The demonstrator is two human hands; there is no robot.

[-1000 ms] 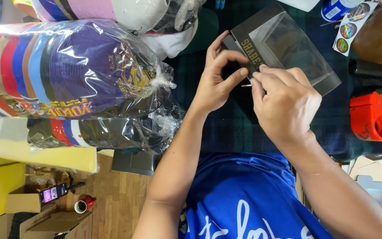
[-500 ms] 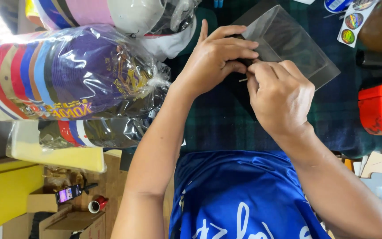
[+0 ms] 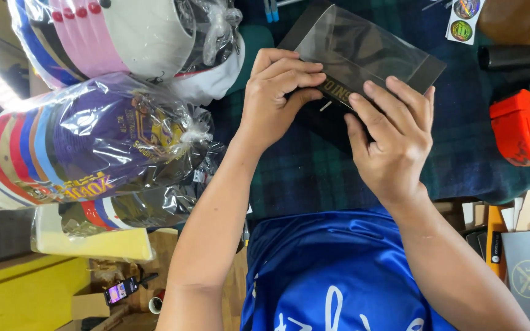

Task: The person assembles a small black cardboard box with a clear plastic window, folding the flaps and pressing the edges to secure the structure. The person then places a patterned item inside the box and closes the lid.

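Both hands have spread apart along the clear box's near edge.
Left hand point(image 3: 277, 92) and right hand point(image 3: 394, 141) grasp the clear box point(image 3: 363, 52) with their fingers, over the plaid cloth point(image 3: 314, 171), right of the bagged caps point(image 3: 93, 147).

The cloth point(image 3: 314, 178) on the table is dark green and navy plaid. On it lies a box point(image 3: 363, 52) of clear film with black ends and gold lettering. At the cloth's left edge, a bagged stack of caps point(image 3: 87, 147) shows purple, blue, red, orange and white bands with gold embroidery; the stack point(image 3: 124, 43) at the far left corner is white, pink, red and blue. At the right edge sits a red-orange tool point(image 3: 522, 129). Round stickers point(image 3: 464, 18) at the far right corner are green, purple and orange. The shirt point(image 3: 332, 276) is bright blue with white script.
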